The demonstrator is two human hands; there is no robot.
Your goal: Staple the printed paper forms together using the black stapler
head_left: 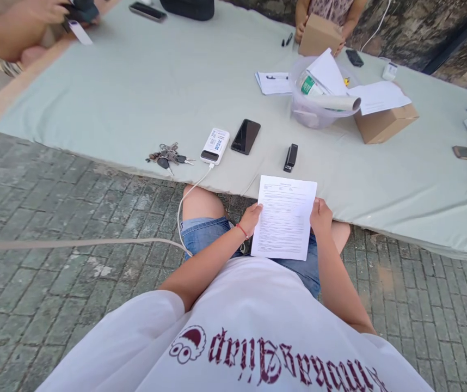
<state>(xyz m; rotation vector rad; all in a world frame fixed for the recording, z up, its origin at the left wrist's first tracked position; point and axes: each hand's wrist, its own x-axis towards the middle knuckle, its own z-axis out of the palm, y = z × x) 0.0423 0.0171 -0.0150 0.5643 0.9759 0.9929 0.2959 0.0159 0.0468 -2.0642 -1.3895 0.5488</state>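
Note:
Between my two hands is a printed sheet of paper (284, 220), held upright over my lap at the table's edge; whether it is one sheet or several I cannot tell. My left hand (250, 219) grips its left side, thumb on the front. On the opposite side my right hand (320, 215) pinches the right edge, its other fingers partly hidden. Just beyond the paper lies a black stapler (290, 158) on the table. A dark smartphone (246, 136) and a white power bank (215, 146) with a cable plugged in rest to the left of it.
A bunch of keys (170, 157) lies near the front edge of the cloth-covered table (143, 87). Farther back are a plastic basin (309, 111) holding papers and a bottle, and a cardboard box (386, 122). Other people sit around the table, one holding a box (319, 35).

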